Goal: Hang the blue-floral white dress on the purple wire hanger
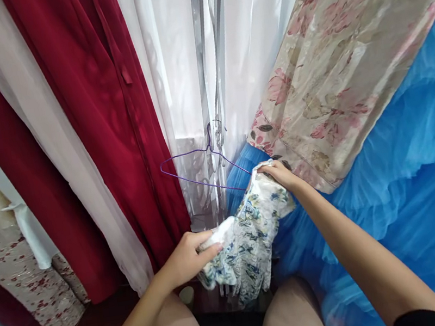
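Note:
A small white garment with a blue and green flower print hangs between my two hands in front of my knees. My left hand pinches its lower left edge, fingers closed on the cloth. My right hand grips its upper end, close to the tip of a thin purple wire hanger. The hanger hangs on a metal window grille behind white sheer curtains.
Dark red curtains and a white sheer panel hang at the left. A beige cloth with pink flowers lies over blue netting at the right. A patterned rolled curtain stands far left on a dark wooden floor.

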Motion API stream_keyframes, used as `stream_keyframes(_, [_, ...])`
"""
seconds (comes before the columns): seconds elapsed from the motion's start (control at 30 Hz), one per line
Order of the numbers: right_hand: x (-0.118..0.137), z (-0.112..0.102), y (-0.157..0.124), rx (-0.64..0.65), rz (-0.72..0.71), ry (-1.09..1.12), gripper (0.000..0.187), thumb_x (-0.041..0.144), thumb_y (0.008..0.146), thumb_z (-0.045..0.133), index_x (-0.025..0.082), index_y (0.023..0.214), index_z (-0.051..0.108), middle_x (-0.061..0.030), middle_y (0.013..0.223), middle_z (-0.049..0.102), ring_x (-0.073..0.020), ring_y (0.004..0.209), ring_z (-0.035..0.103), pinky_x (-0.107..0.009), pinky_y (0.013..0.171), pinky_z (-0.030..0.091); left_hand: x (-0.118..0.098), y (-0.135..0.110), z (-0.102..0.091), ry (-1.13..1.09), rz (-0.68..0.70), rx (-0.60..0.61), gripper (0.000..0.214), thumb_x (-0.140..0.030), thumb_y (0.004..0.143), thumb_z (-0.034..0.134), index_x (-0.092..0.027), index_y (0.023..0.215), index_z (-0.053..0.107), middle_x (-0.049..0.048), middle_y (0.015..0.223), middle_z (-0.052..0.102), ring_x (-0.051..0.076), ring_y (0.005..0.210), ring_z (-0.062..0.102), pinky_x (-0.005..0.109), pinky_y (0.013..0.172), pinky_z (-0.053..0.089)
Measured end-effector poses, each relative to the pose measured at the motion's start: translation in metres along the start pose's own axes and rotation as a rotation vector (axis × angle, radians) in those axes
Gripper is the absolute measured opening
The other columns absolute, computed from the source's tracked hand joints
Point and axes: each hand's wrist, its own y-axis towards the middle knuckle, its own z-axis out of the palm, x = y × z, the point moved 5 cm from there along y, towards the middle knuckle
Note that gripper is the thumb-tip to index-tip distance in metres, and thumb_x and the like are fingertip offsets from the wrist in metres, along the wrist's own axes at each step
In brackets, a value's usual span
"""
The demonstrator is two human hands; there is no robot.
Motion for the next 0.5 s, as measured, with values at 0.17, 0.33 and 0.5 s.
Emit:
stream_keyframes(0.17, [-0.004,0.052,0.021,0.184,0.155,0.328,0.022,0.034,0.062,0.079,0.017,0.071,0.069,0.0024,0.062,0.065,-0.0147,0.058,0.058,-0.026,0.059,0.044,0.017,-0.004,-0.058,0.073,-0.036,-0.224,0.037,-0.044,0.091,0.062,-0.017,0.067,0.052,-0.0032,0.064,0.041,0.012,0.061,0.038,0.023,0.055,0.029])
stream_keyframes(0.33, [0.006,0.056,0.017,0.271,0.185,0.461,0.043,0.023,0.059,0.082,0.020,0.102,0.076,-0.0005,0.079,0.076,-0.0163,0.063,0.066,-0.026,0.060,0.048,0.064,-0.007,-0.110,-0.014,-0.087,-0.272,0.024,-0.023,0.068,0.085,-0.020,0.059,0.063,0.0016,0.071,0.060,0.019,0.082,0.055,0.027,0.094,0.042])
stream_keyframes(0.5, [0.014,0.050,0.014,0.307,0.241,0.439,0.047,0.021,0.060,0.083,0.018,0.106,0.076,-0.0054,0.091,0.079,-0.0220,0.079,0.073,-0.030,0.073,0.054,0.112,0.022,-0.159,-0.297,-0.300,-0.394,0.022,-0.003,0.072,0.073,-0.021,0.063,0.065,0.0043,0.078,0.064,0.023,0.096,0.058,0.029,0.105,0.037])
